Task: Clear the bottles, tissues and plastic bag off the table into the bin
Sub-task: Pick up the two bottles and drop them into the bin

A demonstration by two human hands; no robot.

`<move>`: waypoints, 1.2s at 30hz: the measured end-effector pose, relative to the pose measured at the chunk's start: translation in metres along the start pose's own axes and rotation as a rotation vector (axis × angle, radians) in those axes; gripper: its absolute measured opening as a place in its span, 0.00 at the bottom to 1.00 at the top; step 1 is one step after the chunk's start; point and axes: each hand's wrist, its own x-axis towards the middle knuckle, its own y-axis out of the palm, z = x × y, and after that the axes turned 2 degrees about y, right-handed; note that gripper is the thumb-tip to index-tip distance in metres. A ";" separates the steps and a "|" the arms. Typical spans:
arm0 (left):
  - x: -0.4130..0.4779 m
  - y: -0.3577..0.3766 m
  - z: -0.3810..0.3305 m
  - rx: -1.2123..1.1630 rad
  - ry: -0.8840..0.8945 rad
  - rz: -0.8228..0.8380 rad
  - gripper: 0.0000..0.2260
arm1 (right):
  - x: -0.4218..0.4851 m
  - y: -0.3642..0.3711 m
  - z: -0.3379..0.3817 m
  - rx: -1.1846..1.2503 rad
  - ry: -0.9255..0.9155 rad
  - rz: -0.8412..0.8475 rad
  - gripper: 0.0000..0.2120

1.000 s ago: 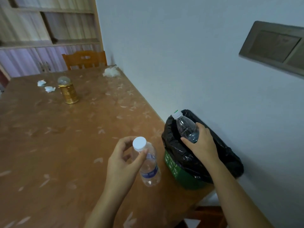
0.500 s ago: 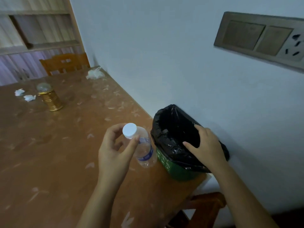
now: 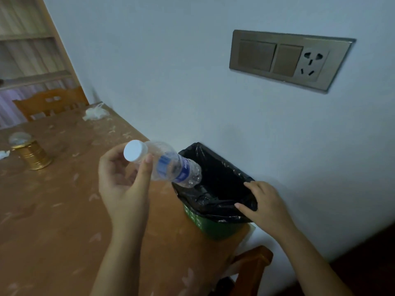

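My left hand (image 3: pixel 124 184) grips a clear plastic bottle (image 3: pixel 168 165) with a white cap and blue label by its neck. The bottle lies tilted, its base over the near-left rim of the bin. The green bin (image 3: pixel 213 225) with a black liner (image 3: pixel 215 201) stands at the table's right corner against the wall. My right hand (image 3: pixel 265 206) rests on the liner's near-right rim, thumb and fingers pinching its edge. A crumpled white plastic bag (image 3: pixel 95 113) lies at the table's far end by the wall. A white tissue (image 3: pixel 4 154) shows at the left edge.
A gold jar with a clear domed lid (image 3: pixel 30 152) stands on the brown table (image 3: pixel 53 210) at the left. A wooden chair (image 3: pixel 51 102) is at the far end, another chair back (image 3: pixel 252 263) near the bin. A switch and socket panel (image 3: pixel 288 60) hangs on the wall.
The bottle in my right hand went into the bin, and that hand now holds the liner's rim. My left hand has tipped its bottle sideways toward the bin.
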 end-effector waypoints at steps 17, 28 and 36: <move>-0.007 0.079 0.087 0.109 -0.466 0.166 0.09 | 0.000 0.003 -0.009 0.039 -0.008 -0.006 0.30; -0.025 0.089 0.120 0.410 -0.489 0.444 0.13 | -0.002 0.007 -0.011 0.072 0.004 -0.024 0.32; -0.014 0.084 0.135 0.808 -0.256 0.586 0.20 | 0.000 0.007 -0.012 0.065 0.007 -0.049 0.33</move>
